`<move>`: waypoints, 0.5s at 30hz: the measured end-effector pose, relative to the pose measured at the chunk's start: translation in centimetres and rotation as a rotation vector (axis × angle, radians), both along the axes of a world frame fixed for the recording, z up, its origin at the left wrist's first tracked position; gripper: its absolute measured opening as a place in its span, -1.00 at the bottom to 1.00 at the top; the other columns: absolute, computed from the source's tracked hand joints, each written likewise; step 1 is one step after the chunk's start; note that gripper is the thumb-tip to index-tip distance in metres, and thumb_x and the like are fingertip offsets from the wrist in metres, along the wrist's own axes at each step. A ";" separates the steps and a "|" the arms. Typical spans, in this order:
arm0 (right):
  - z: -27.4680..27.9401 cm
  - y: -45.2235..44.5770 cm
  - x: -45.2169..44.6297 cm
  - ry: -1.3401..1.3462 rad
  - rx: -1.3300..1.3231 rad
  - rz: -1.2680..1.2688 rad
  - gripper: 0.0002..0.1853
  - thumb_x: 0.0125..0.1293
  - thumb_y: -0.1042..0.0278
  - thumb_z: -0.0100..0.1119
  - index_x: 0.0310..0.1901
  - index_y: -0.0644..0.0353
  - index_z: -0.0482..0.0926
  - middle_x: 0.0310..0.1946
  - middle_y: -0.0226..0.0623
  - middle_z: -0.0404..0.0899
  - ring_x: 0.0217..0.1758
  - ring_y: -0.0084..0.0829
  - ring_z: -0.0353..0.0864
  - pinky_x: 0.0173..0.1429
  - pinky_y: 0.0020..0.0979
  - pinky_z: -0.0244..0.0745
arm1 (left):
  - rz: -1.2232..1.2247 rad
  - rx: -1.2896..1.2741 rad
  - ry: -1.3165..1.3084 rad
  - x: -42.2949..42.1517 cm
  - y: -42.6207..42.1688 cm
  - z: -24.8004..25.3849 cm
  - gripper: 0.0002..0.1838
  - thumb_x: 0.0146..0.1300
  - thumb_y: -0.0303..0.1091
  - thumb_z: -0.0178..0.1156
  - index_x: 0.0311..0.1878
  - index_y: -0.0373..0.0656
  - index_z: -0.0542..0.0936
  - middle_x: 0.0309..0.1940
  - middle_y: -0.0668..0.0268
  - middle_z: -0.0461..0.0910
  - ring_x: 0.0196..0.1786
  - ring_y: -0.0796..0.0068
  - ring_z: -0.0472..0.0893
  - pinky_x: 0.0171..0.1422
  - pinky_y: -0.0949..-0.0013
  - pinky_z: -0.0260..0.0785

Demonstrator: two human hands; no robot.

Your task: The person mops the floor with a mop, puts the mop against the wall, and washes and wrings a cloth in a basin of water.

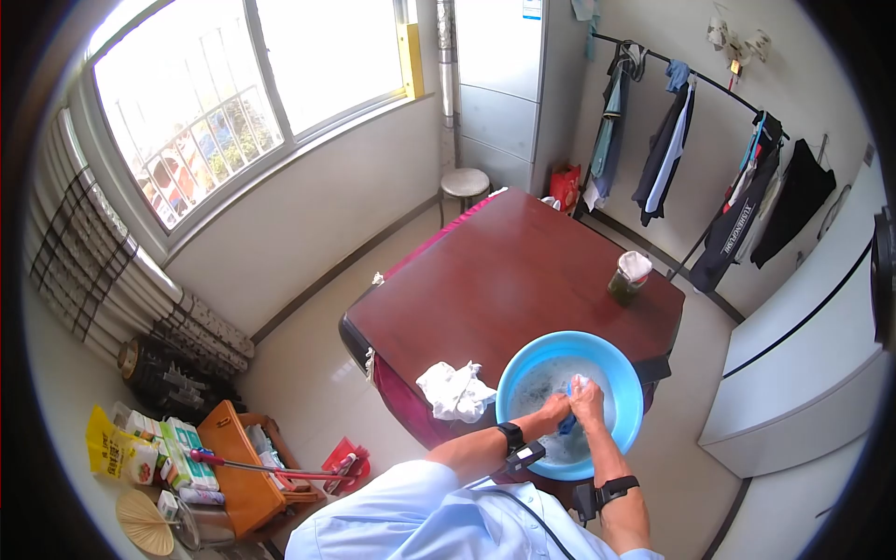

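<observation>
While I was watching from my end of the head camera, both hands were down in the basin (631,397), bunched up on a blue cloth (567,426). The left hand (556,408) and right hand (587,401) were right beside each other, curled in and pinching the fabric, though I couldn't make out every fingertip from that high up.

Handling-wise, my guess was soft and floppy, with nothing stiff to push against and nothing likely to break. Sitting in sudsy water (537,381), it was probably soaked, so I figured it'd be heavier than when dry and kinda slick from the soap. Best hold, imo, was a fat fold in each fist with a short stretch between; a pinch at one edge would likely slip and let the rest sag.

As for looks, I only got a small, crumpled, darkish bit poking out below the hands, way deeper than the basin's pale blue. Most of it was hidden, so no hem or shape to go by. A whitish patch showed by the right hand too, and I couldn't tell if that was foam or fabric. The basin sat at the near edge of the surface (504,261), with a rumpled white cloth (455,390) just left of it.
</observation>
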State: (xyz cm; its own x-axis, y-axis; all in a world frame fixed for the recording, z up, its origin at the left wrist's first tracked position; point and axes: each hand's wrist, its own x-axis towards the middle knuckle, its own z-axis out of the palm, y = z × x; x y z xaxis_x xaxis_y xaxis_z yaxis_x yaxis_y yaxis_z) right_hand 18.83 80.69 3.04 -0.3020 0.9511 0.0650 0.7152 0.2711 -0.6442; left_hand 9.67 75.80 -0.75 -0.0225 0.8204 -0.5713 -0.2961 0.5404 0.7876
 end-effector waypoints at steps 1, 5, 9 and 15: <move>-0.7 0.2 0.4 -0.016 0.005 0.005 -0.54 0.37 0.01 0.07 -0.30 0.37 0.61 -0.36 0.23 0.62 -0.21 0.22 0.62 -0.08 0.05 0.50 | -0.050 0.006 0.100 0.0 0.0 -1.2 -0.58 0.28 -0.02 0.14 -0.21 -0.27 0.64 -0.33 0.17 0.62 -0.27 0.34 0.60 -0.16 0.18 0.42; 0.7 0.7 2.3 -0.146 -0.107 0.075 -0.56 0.34 0.01 0.10 -0.29 0.34 0.63 -0.29 0.23 0.63 -0.19 0.21 0.62 -0.05 0.02 0.50 | 0.148 -0.119 0.156 -0.9 -0.2 -2.6 -0.43 0.26 0.16 0.21 -0.22 -0.31 0.66 -0.37 0.18 0.61 -0.32 0.34 0.57 -0.25 0.15 0.40; 1.7 0.9 5.5 -0.206 -0.250 0.072 -0.61 0.28 0.04 0.18 -0.28 0.30 0.63 -0.32 0.12 0.66 -0.18 0.11 0.65 -0.05 -0.04 0.50 | 0.060 -0.163 0.215 -5.2 0.0 3.1 -0.32 0.13 0.20 0.34 -0.11 -0.39 0.63 -0.27 0.12 0.61 -0.23 0.30 0.57 -0.15 0.14 0.40; 2.2 0.6 7.5 -0.260 -0.493 0.263 -0.69 0.18 0.20 0.28 -0.15 0.26 0.60 -0.20 -0.03 0.66 -0.05 -0.13 0.66 0.06 -0.14 0.49 | 0.060 0.135 0.421 -5.6 0.3 4.6 -0.47 -0.07 -0.07 0.53 -0.25 -0.36 0.60 -0.34 0.14 0.63 -0.20 0.22 0.61 -0.13 0.19 0.44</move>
